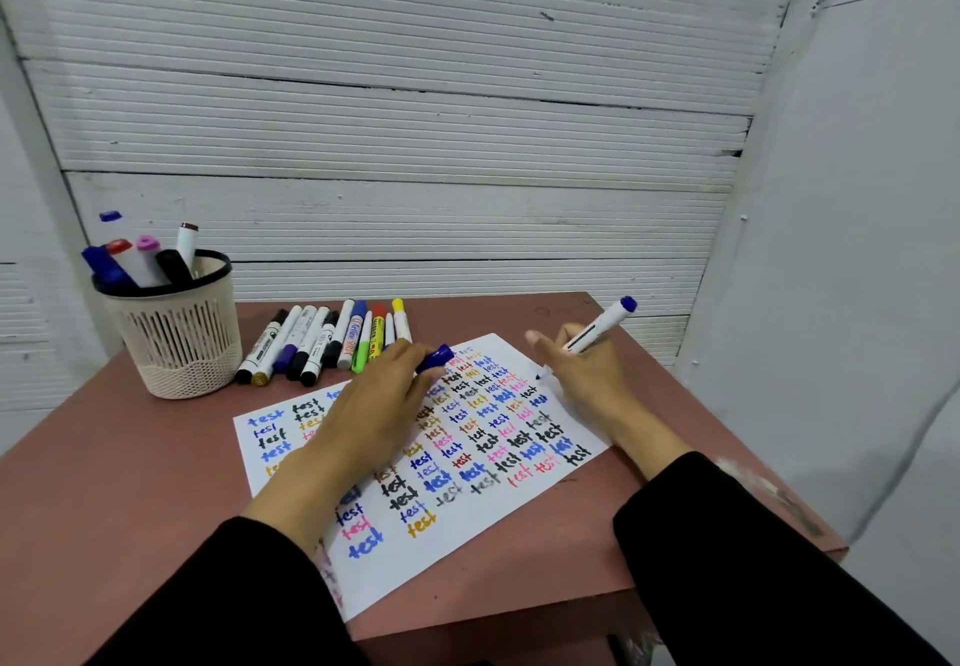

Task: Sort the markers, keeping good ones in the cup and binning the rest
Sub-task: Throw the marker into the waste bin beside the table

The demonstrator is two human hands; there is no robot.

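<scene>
1. The right hand (576, 369) pinched a white marker (597, 334) between thumb and fingers, writing-fashion, its blue end (628, 304) tilted up and away to the right and its tip down at the sheet's far right edge.
2. The left hand (382, 400) lay palm-down on the paper (467, 520), its fingers curled round a blue cap (435, 358) that stuck out past the fingertips.
3. Both arms wore black sleeves (737, 551) coming in from the near edge.
4. The paper lay slantwise on the reddish-brown table (130, 483) and was covered with rows of the word "test" in blue, black, red, pink and yellow ink.
5. Just beyond the left hand, a row of markers (322, 343) lay side by side on the table, fanned toward the wall; caps of black, blue, green, red and yellow showed, and one gold-ended marker sat at the near left of the row.
6. To the left of that row, close beside it, stood a cream slotted cup (176, 338) with a black rim, holding several markers upright (140, 263): blue, red, pink, black and a white one with a dark cap.
7. A white ribbed wall (415, 120) rose behind the table.
</scene>
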